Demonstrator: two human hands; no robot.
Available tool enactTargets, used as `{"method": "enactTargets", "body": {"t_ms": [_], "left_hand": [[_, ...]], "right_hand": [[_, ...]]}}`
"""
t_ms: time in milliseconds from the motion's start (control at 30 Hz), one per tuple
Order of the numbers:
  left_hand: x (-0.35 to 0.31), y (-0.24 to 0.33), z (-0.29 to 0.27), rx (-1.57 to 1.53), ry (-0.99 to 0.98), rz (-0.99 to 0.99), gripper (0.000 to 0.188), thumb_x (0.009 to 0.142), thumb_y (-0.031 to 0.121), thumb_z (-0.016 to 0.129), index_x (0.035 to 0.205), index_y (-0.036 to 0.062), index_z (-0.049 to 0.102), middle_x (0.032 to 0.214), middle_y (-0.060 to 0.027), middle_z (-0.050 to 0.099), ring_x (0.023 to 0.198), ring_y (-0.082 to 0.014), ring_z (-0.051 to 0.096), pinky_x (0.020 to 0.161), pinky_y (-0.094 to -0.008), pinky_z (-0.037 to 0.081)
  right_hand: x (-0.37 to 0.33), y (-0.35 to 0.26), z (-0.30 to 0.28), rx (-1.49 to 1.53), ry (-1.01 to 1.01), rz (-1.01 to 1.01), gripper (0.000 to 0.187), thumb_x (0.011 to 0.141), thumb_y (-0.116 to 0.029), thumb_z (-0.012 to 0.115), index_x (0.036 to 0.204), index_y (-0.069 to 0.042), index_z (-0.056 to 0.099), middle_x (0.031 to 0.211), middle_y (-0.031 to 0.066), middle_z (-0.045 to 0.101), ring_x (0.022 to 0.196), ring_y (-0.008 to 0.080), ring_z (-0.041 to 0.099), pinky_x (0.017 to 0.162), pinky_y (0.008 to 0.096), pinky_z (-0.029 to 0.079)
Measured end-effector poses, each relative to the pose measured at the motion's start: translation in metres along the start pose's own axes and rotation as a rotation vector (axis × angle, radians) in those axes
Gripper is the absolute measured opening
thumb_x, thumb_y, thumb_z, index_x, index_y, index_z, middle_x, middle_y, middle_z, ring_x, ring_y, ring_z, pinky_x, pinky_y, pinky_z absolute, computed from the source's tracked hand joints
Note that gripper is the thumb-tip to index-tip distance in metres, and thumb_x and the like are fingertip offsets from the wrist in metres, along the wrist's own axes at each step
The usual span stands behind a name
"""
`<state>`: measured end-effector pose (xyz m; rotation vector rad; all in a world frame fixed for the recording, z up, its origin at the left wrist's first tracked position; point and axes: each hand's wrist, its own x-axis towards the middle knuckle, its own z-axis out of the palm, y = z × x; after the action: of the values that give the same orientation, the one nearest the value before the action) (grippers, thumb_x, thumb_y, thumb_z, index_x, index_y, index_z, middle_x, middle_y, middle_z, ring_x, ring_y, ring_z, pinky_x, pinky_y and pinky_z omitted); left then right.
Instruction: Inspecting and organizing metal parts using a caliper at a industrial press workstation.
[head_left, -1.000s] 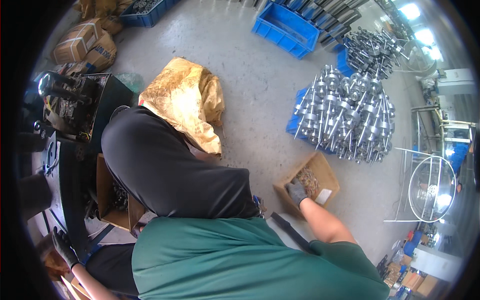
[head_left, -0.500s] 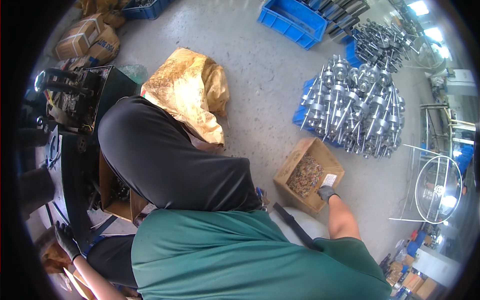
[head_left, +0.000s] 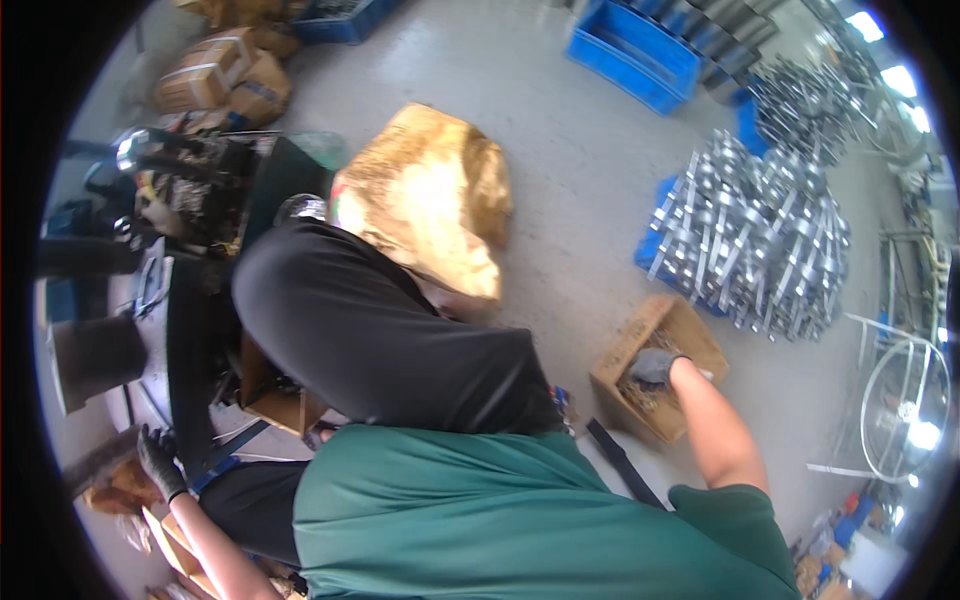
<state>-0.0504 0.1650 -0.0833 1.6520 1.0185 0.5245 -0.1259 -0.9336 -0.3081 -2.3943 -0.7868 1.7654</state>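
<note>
My right hand [head_left: 655,368], in a grey glove, reaches down into a cardboard box [head_left: 706,338] on the floor to my right. Many small mixed-colour pieces lie in that box, too small to name. The fingers point down into the pieces and are partly hidden and smeared. Far to the left, my left hand [head_left: 160,462] in a dark glove is beside the black machine [head_left: 190,350], near a dark bar. Its fingers look stretched out, with nothing visible in them.
A crumpled tan sack [head_left: 425,195] lies ahead of my knee. Shiny metal shafts [head_left: 750,230] are heaped on blue crates at the right. A blue crate [head_left: 635,55] stands farther off. Under my leg is another open carton [head_left: 280,405]; a wire wheel frame [head_left: 905,410] stands far right.
My right hand has moved from the near right rim of the cardboard box down into its contents. The whole view has shifted; my left hand remains by the machine.
</note>
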Motion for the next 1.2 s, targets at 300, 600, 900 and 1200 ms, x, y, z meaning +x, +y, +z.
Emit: {"method": "enactTargets", "body": {"t_ms": [300,600,900,1200], "left_hand": [[-0.078,0.029,-0.005,-0.127,0.177,0.001,0.022,0.097,0.034,0.065,0.107,0.015,0.061,0.069,0.0006,0.055,0.049,-0.0136,0.052,0.041,-0.0271,0.037],[-0.11,0.032,-0.023,-0.416,0.215,0.016,0.018,0.099,0.026,0.063,0.107,0.0101,0.065,0.068,0.003,0.055,0.051,-0.0064,0.05,0.043,-0.0212,0.034],[-0.127,0.022,-0.056,-0.324,0.338,-0.026,0.02,0.099,0.027,0.064,0.111,0.0115,0.065,0.075,0.0015,0.06,0.056,-0.0071,0.054,0.046,-0.0221,0.035],[-0.136,0.017,-0.08,-0.277,0.431,-0.077,0.025,0.098,0.027,0.066,0.115,0.0096,0.064,0.077,-0.0023,0.064,0.056,-0.0086,0.057,0.047,-0.0208,0.039]], "right_hand": [[0.082,-0.07,-0.175,1.124,0.788,0.042,0.023,0.085,-0.015,0.068,0.103,-0.002,0.071,0.085,0.0077,0.07,0.074,0.02,0.067,0.067,0.0347,0.053],[0.209,0.043,-0.264,1.633,0.958,0.423,0.06,0.096,-0.049,0.055,0.148,-0.02,0.047,0.138,0.0123,0.057,0.11,0.0303,0.059,0.087,0.0494,0.046],[0.288,0.037,-0.308,1.772,0.739,0.376,0.057,0.097,-0.048,0.057,0.145,-0.019,0.049,0.134,0.0095,0.059,0.11,0.0286,0.062,0.083,0.0496,0.051],[0.301,0.004,-0.312,1.655,0.646,0.401,0.056,0.097,-0.045,0.058,0.144,-0.017,0.049,0.13,0.0097,0.061,0.106,0.0274,0.063,0.081,0.0472,0.052]]}}
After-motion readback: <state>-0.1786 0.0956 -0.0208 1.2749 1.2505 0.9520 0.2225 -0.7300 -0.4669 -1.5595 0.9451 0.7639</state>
